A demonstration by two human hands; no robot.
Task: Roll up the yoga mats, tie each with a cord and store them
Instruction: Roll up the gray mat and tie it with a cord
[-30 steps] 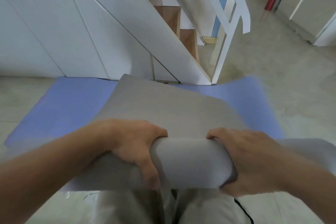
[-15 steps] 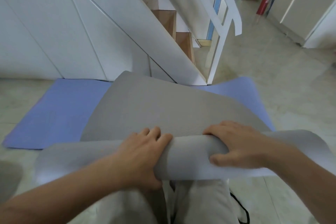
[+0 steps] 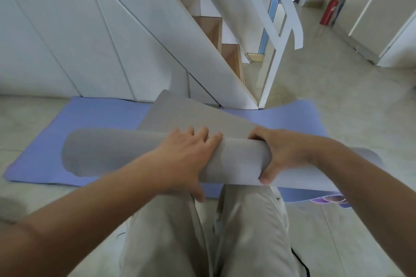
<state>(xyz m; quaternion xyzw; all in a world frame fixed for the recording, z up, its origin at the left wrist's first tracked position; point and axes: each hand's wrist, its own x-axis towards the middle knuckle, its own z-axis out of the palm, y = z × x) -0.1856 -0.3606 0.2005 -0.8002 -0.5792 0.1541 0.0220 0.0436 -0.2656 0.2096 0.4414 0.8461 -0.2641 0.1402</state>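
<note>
A grey yoga mat (image 3: 112, 153) is partly rolled into a thick tube that I hold crosswise above my knees. Its loose end (image 3: 191, 114) stretches away from me toward the stairs. My left hand (image 3: 186, 159) lies over the middle of the roll, fingers on top and thumb under the near side. My right hand (image 3: 286, 153) grips the roll further right, fingers curled over the top, thumb on the front. A purple yoga mat (image 3: 90, 117) lies flat on the floor beneath. A thin black cord (image 3: 301, 263) shows beside my right leg.
A white staircase with wooden treads (image 3: 211, 29) rises straight ahead, and its railing post (image 3: 272, 74) stands just behind the mats. A red fire extinguisher (image 3: 328, 11) stands at the far right by white cabinet doors (image 3: 371, 7). Pale floor tiles (image 3: 337, 96) spread to the right.
The grey roll has moved forward, away from my body, and the flat grey part has shortened. My left hand has shifted from the near side onto the top of the roll.
</note>
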